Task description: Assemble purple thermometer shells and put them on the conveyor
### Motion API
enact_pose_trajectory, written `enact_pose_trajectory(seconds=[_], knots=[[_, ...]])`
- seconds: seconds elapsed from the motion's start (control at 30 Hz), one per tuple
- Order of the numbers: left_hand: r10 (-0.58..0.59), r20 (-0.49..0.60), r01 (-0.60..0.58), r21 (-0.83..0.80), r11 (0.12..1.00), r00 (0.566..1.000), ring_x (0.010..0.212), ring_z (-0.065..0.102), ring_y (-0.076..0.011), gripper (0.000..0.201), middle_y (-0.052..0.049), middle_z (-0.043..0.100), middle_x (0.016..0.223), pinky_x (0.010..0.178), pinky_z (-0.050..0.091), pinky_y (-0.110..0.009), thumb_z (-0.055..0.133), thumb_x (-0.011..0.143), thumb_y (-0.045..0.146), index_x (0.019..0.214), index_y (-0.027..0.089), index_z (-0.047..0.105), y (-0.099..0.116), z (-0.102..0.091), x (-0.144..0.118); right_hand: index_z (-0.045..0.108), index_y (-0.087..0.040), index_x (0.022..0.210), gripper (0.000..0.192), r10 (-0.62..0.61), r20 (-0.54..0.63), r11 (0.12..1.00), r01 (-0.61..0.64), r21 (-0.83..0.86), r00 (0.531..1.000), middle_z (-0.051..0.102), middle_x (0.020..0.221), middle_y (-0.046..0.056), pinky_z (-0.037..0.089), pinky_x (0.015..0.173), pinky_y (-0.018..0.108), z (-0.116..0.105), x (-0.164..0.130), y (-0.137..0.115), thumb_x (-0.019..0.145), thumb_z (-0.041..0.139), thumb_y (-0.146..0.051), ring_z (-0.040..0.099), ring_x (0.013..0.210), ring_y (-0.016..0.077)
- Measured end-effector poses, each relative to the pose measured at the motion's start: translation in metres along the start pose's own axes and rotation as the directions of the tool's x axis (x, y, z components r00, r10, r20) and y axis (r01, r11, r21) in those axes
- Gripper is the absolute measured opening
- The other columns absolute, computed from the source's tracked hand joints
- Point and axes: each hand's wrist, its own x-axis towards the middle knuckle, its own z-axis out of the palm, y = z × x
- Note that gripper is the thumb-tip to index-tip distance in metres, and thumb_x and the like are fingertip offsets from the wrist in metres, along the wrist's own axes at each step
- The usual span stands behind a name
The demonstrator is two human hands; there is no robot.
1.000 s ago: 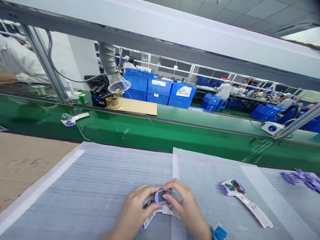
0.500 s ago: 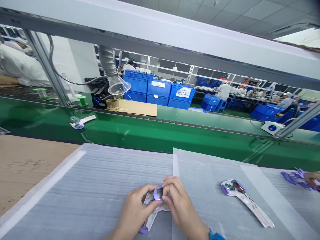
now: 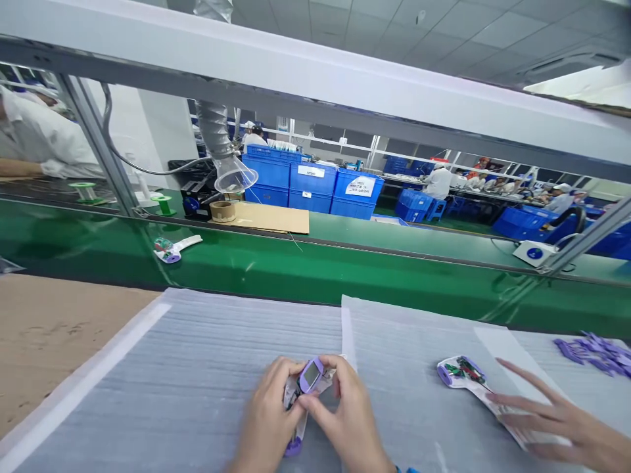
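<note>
Both hands [image 3: 310, 414] pinching the purple-and-white device [image 3: 308, 382], bare foam sheet [image 3: 197, 368] leftward

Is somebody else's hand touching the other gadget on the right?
Yes, another person's hand lies on the handle of the open gadget there.

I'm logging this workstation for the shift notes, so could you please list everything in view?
Handheld device: one, white and purple, held over the foam sheet.
Open device: one, white and purple, on the foam at right, under a co-worker's hand.
Device on belt: one, white and purple, left.
Foam sheets: two, pale grey, overlapping on the bench.
Purple parts: a pile, far right.
Conveyor belt: one, green.
Crates: several, blue, behind the belt.
Cardboard: one, brown.
Left hand and right hand: both gripping the handheld device.
</note>
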Motion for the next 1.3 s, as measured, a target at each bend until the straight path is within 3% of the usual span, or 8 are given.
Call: enact_pose_trajectory(seconds=[0.17, 0.27, 0.37, 0.5, 0.7, 0.83, 1.07, 1.3], knots=[[-0.033, 0.015, 0.036, -0.245, 0.969, 0.999, 0.100, 0.055, -0.0240, 0.032, -0.006, 0.053, 0.106, 0.087, 0.042, -0.037, 0.057, 0.071, 0.015, 0.102, 0.022, 0.052, -0.007, 0.009, 0.000, 0.059, -0.019, 0.101, 0.035, 0.009, -0.115, 1.000, -0.012, -0.022, 0.993, 0.054, 0.066, -0.003, 0.045, 0.054, 0.024, 0.002, -0.002, -0.001, 0.068, 0.069, -0.021, 0.051, 0.054, 0.0141], [-0.135, 0.207, 0.230, -0.555, 0.799, 0.969, 0.104, 0.056, -0.0245, 0.059, -0.009, 0.053, 0.118, 0.090, 0.043, -0.037, 0.065, 0.074, 0.028, 0.126, 0.023, 0.037, -0.006, 0.012, 0.000, 0.057, -0.018, 0.110, 0.040, -0.002, -0.204, 0.999, 0.010, 0.039, 0.979, 0.052, 0.064, -0.003, 0.045, 0.054, 0.024, 0.001, -0.001, -0.001, 0.071, 0.065, -0.023, 0.050, 0.052, 0.0132], [-0.091, 0.419, 0.376, -0.672, 0.639, 0.904, 0.108, 0.055, -0.0241, 0.052, -0.009, 0.058, 0.118, 0.092, 0.041, -0.035, 0.061, 0.081, 0.043, 0.124, 0.021, 0.042, 0.005, 0.008, -0.002, 0.054, -0.017, 0.114, 0.041, -0.034, -0.190, 0.991, 0.057, 0.117, 0.981, 0.049, 0.061, -0.005, 0.043, 0.051, 0.022, -0.003, 0.000, -0.001, 0.074, 0.062, -0.022, 0.050, 0.050, 0.0123], [-0.165, 0.439, 0.453, -0.710, 0.539, 0.883, 0.108, 0.054, -0.0239, 0.061, -0.007, 0.057, 0.122, 0.085, 0.045, -0.030, 0.066, 0.078, 0.045, 0.129, 0.025, 0.039, 0.017, 0.002, -0.005, 0.052, -0.017, 0.117, 0.045, -0.108, -0.127, 0.978, 0.128, 0.163, 0.986, 0.047, 0.058, -0.007, 0.042, 0.049, 0.021, -0.010, -0.001, -0.002, 0.074, 0.064, -0.021, 0.050, 0.048, 0.0112], [-0.090, 0.160, 0.170, -0.608, 0.775, 0.983, 0.100, 0.056, -0.0239, 0.058, -0.005, 0.058, 0.115, 0.085, 0.042, -0.030, 0.073, 0.069, 0.034, 0.120, 0.025, 0.047, 0.002, 0.010, -0.002, 0.057, -0.021, 0.108, 0.037, -0.140, -0.121, 0.965, 0.163, 0.207, 0.983, 0.055, 0.072, -0.003, 0.040, 0.047, 0.022, -0.013, -0.003, -0.012, 0.072, 0.063, -0.026, 0.044, 0.049, 0.0102], [-0.082, 0.035, 0.089, -0.445, 0.891, 0.996, 0.107, 0.052, -0.0255, 0.057, -0.004, 0.055, 0.115, 0.091, 0.040, -0.034, 0.071, 0.067, 0.021, 0.120, 0.027, 0.050, -0.001, 0.014, -0.003, 0.056, -0.023, 0.109, 0.034, -0.181, -0.105, 0.964, 0.197, 0.177, 0.978, 0.062, 0.090, 0.002, 0.042, 0.052, 0.024, -0.010, -0.004, -0.012, 0.076, 0.063, -0.030, 0.046, 0.053, 0.0113], [-0.077, 0.041, 0.087, -0.368, 0.926, 0.996, 0.112, 0.050, -0.0223, 0.053, -0.002, 0.052, 0.117, 0.093, 0.039, -0.032, 0.065, 0.071, 0.011, 0.118, 0.031, 0.051, 0.009, 0.010, -0.007, 0.056, -0.021, 0.108, 0.034, -0.240, -0.123, 0.959, 0.255, 0.125, 0.963, 0.063, 0.085, 0.003, 0.048, 0.058, 0.028, -0.008, -0.004, -0.008, 0.081, 0.063, -0.041, 0.053, 0.058, 0.0138], [0.010, 0.065, 0.005, -0.224, 0.975, 0.998, 0.091, 0.056, -0.0221, 0.034, -0.004, 0.051, 0.099, 0.080, 0.045, -0.034, 0.058, 0.081, 0.021, 0.114, 0.025, 0.050, 0.010, 0.005, -0.009, 0.059, -0.020, 0.112, 0.040, -0.305, -0.090, 0.947, 0.312, 0.075, 0.948, 0.068, 0.085, 0.004, 0.052, 0.058, 0.025, -0.016, -0.004, -0.007, 0.078, 0.070, -0.040, 0.060, 0.060, 0.0142]])
